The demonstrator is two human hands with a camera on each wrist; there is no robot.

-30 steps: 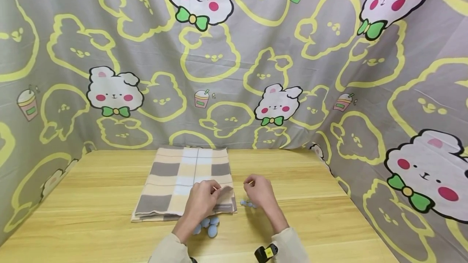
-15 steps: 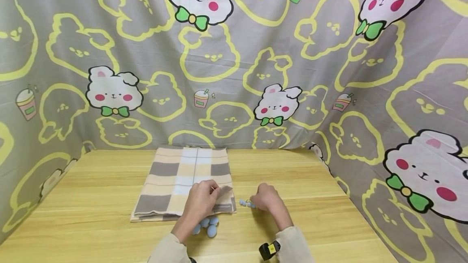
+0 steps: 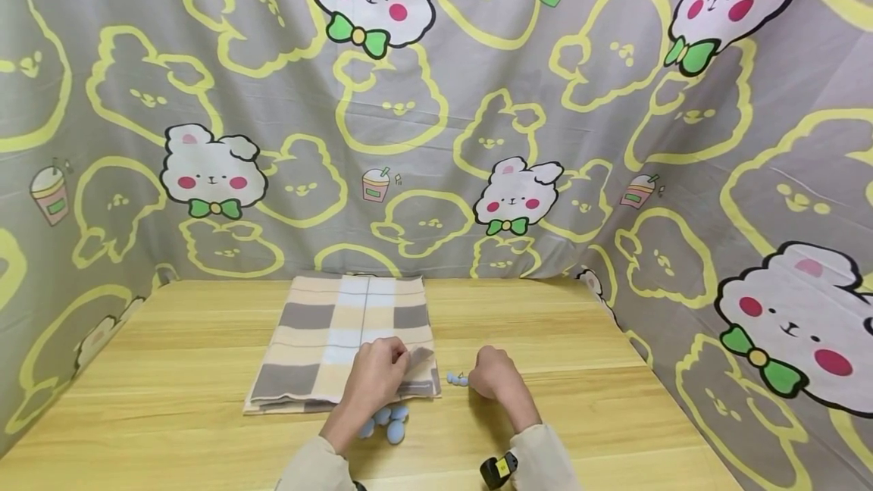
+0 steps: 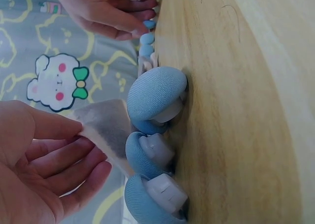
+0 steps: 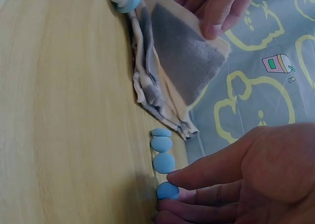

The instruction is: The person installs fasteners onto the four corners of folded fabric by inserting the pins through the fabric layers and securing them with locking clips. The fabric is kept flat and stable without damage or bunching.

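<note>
My left hand (image 3: 375, 370) pinches the near right corner of a folded plaid blanket (image 3: 293, 379) between thumb and index finger, lifting a flap with a grey underside (image 5: 182, 54). On the wood beside the blanket lies a short row of small blue discs (image 5: 163, 163). My right hand (image 3: 496, 373) is down at the row's right end, its thumb and fingers around one blue disc (image 5: 168, 190). Close under my left wrist sit several larger blue fabric-covered mushroom-shaped clips (image 4: 157, 91) with white plastic bases (image 4: 168, 192).
The wooden table (image 3: 580, 415) extends around the blanket on both sides. A grey curtain (image 3: 436, 173) printed with cartoon animals hangs at the back and sides. A black and yellow device (image 3: 500, 470) is worn at the right sleeve.
My right hand has come down from above and behind the row of discs to its right end, its fingers closing around a disc. My left hand keeps holding the blanket corner.
</note>
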